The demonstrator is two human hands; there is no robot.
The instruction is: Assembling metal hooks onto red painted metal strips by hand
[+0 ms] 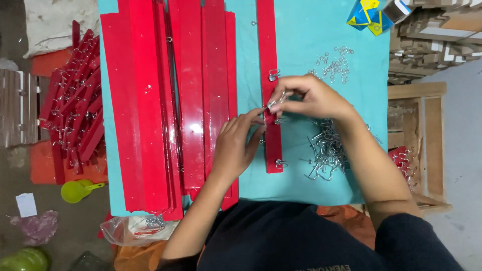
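A single glossy red strip (pixel 267 45) lies lengthwise on the teal table cover (pixel 311 40), with small metal hooks fitted near its top and bottom. My right hand (pixel 314 98) pinches a metal hook (pixel 276 102) over the strip's middle. My left hand (pixel 236 145) rests on the strip just below, fingertips touching the spot where the hook meets it. A pile of loose metal hooks (pixel 324 150) lies right of the strip, partly under my right forearm.
A stack of long red strips (pixel 165 100) covers the table's left half. More red strips with hooks (pixel 75 100) lie on the floor at left. Small metal rings (pixel 334 65) sit at upper right, a wooden crate (pixel 422 135) right, a plastic bag (pixel 135 228) below.
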